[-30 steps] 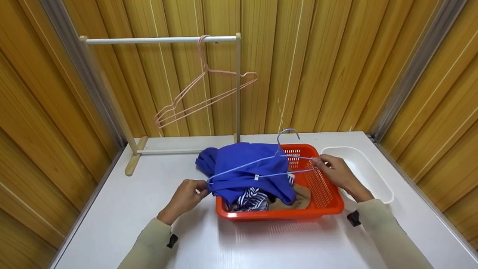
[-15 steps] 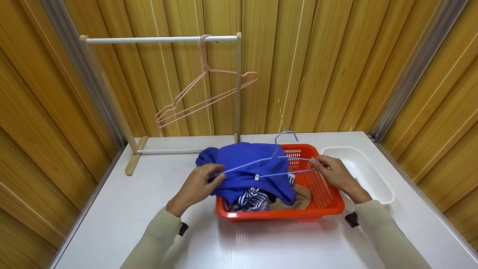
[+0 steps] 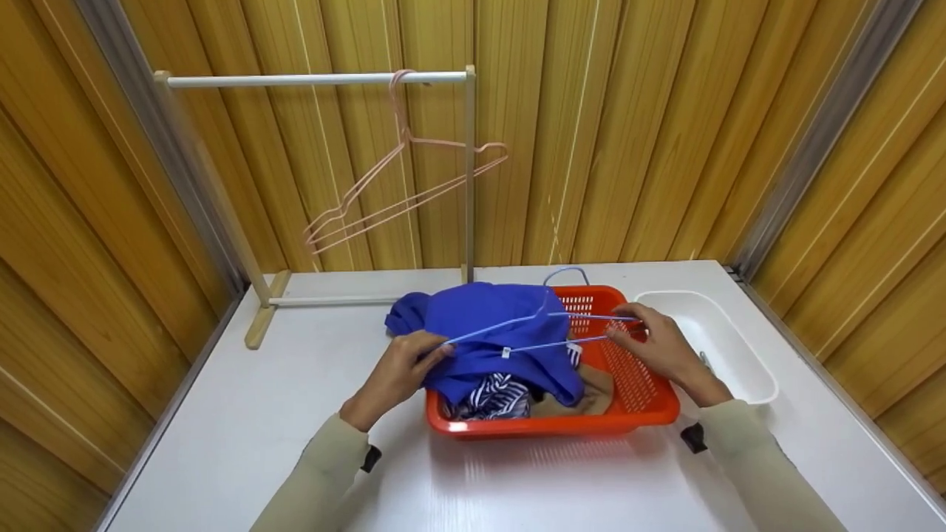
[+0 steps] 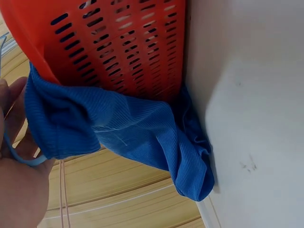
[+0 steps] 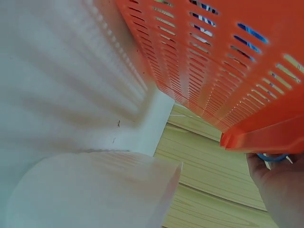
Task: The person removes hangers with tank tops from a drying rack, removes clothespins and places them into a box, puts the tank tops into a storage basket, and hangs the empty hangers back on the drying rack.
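Observation:
A blue wire clothes hanger (image 3: 488,330) lies slanted over a blue garment (image 3: 484,301) with a small white label. My left hand (image 3: 399,367) holds the hanger's left end beside the garment. In the left wrist view the rounded hanger end (image 4: 29,160) sits within that hand (image 4: 21,190), next to a ribbed blue cuff (image 4: 61,126). My right hand (image 3: 665,351) holds the right end over the basket's right side, thumb and fingers spread along its wires. The garment covers much of a red perforated basket (image 3: 547,426); striped cloth (image 3: 499,397) and brown cloth (image 3: 595,391) show beneath it.
A drying rack (image 3: 318,80) stands at the back left, with pink hangers (image 3: 369,175) on its bar. To the right of the basket sits a white tray (image 3: 768,384) with a small metallic thing (image 3: 705,360) in it. Wood-patterned walls close off the back and sides.
My left hand has moved right and slightly up along the hanger's left end. The hanger's hook has tipped lower. My right hand's fingers have spread a little around the right end.

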Tool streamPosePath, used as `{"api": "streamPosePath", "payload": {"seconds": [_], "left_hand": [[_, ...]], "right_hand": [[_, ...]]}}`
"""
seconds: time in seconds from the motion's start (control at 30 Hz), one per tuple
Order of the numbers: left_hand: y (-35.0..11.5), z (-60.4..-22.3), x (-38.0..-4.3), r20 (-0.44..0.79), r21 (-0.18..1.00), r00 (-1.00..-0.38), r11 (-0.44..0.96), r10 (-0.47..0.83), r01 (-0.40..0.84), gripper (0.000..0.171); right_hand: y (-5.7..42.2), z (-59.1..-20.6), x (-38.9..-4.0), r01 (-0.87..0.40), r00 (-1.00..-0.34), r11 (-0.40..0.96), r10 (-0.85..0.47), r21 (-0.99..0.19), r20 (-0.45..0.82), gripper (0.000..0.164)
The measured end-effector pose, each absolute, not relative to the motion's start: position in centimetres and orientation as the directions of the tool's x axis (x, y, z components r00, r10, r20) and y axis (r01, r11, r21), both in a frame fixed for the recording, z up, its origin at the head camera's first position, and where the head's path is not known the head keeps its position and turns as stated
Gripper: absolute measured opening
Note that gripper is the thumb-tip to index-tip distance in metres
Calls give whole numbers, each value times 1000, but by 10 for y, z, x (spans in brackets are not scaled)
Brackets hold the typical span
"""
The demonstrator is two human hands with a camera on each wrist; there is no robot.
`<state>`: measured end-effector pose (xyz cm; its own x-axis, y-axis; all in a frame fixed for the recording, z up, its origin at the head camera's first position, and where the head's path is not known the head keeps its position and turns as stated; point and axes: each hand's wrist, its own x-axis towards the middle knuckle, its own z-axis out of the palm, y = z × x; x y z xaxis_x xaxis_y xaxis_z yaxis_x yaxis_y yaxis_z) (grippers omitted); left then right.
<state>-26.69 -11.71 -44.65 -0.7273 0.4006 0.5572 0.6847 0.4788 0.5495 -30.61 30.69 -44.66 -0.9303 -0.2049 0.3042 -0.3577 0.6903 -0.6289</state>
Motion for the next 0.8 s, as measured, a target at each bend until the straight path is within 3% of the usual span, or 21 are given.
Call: {"api": "streamPosePath", "payload": {"seconds": [0.3, 0.53, 0.8], "left_hand": [[-123, -443, -263, 648, 492, -697, 529, 308, 691, 16], [-140, -436, -258, 697, 491, -673, 518, 248, 700, 12], [-163, -430, -252, 690, 501, -695, 560, 202, 660, 12]], "right_hand": [[311, -453, -307, -382, -875, 778, -131, -498, 466, 48], [313, -459, -305, -337, -887, 828, -118, -449, 447, 28], [310, -463, -304, -342, -858, 843, -100, -415, 504, 28]]}}
